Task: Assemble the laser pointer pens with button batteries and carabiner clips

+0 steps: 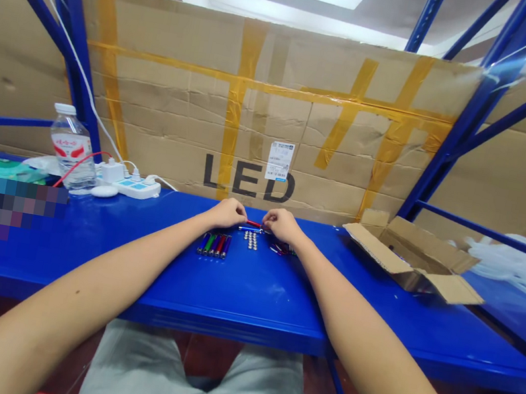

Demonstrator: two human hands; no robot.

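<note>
My left hand [230, 214] is closed in a pinch at the left end of a slim red metal tube [253, 223]. At the tube's right end, the fingers of my right hand [282, 225] are pinched together; any smaller part between them is hidden. Just under the red tube lies a blue tube [250, 230] on the table. Nearer to me are small silver round pieces [250, 240] set out in rows. Several coloured metal tubes [214, 245] stand side by side below my left hand. A loose pile of small tubes [280, 249] is partly covered by my right hand.
An open cardboard box [409, 255] sits on the blue table [246, 295] at right, with clear plastic bags [518, 267] beyond. A water bottle [71, 151] and a power strip [136, 186] with cables are at left. A large cardboard panel [182, 103] rises behind.
</note>
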